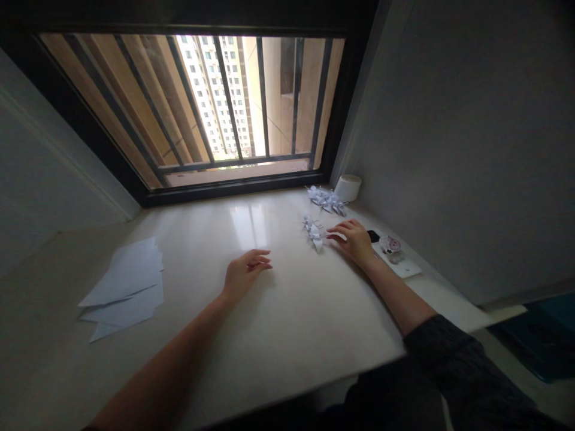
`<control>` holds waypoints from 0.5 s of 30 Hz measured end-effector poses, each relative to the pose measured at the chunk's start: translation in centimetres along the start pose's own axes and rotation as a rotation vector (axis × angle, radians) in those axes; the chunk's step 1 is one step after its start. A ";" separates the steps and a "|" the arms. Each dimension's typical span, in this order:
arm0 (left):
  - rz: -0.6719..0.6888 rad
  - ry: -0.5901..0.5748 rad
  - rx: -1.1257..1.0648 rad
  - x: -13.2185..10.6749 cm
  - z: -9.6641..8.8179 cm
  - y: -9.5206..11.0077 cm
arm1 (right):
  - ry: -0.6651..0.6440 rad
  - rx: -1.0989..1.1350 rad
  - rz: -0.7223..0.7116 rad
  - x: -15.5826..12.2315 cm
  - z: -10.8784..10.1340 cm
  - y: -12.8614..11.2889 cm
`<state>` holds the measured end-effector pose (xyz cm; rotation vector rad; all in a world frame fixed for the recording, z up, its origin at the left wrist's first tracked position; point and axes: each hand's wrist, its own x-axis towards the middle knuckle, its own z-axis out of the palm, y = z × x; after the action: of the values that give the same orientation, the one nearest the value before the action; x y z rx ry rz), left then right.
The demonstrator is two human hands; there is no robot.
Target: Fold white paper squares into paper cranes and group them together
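Note:
Small folded white paper cranes [313,232] stand in a short row on the white sill, right of centre. At the right end of that row is my right hand [354,240], its thumb and forefinger drawn together at the pointed tip of one crane. My left hand [246,272] hovers over or rests on the middle of the surface, fingers loosely bent and apart, holding nothing. Behind the row lies a second cluster of folded paper cranes [327,200], close to the window.
White paper sheets [128,275] lie overlapping at the left. A white roll or cup [347,188] stands in the back right corner. Beside my right wrist are a white phone-like slab [406,267] with a round ornament [390,244] and a small black object [372,236]. A barred window [242,179] is ahead.

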<state>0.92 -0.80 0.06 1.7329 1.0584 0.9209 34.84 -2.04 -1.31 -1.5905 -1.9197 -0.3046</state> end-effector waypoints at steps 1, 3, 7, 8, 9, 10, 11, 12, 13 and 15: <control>0.001 -0.002 0.003 0.0 0.0 -0.1 | 0.002 0.002 0.006 0.0 0.0 0.0; 0.004 -0.005 0.007 0.0 0.0 -0.2 | 0.000 0.009 0.018 -0.1 0.1 0.1; 0.003 -0.010 0.004 0.0 0.0 -0.3 | -0.005 0.028 0.039 -0.2 0.4 0.2; 0.004 -0.012 0.003 0.0 0.0 -0.3 | -0.008 0.032 0.041 -0.2 0.5 0.2; 0.006 -0.013 0.003 0.0 0.0 -0.3 | -0.012 0.036 0.041 -0.2 0.5 0.2; 0.010 -0.013 0.004 0.0 0.0 -0.3 | -0.018 0.040 0.040 -0.2 0.5 0.2; 0.015 -0.010 0.005 0.0 0.1 -0.3 | -0.024 0.044 0.037 -0.2 0.5 0.2; 0.020 -0.006 0.007 0.0 0.1 -0.4 | -0.030 0.049 0.033 -0.2 0.5 0.1; 0.024 -0.001 0.010 0.0 0.1 -0.4 | -0.035 0.054 0.029 -0.1 0.5 0.1; 0.031 0.002 0.016 0.0 0.1 -0.5 | -0.044 0.066 0.023 -0.1 0.5 0.0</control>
<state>0.87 -0.66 -0.48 1.7664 1.0462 0.9359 34.71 -1.85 -1.81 -1.5867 -1.9232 -0.1960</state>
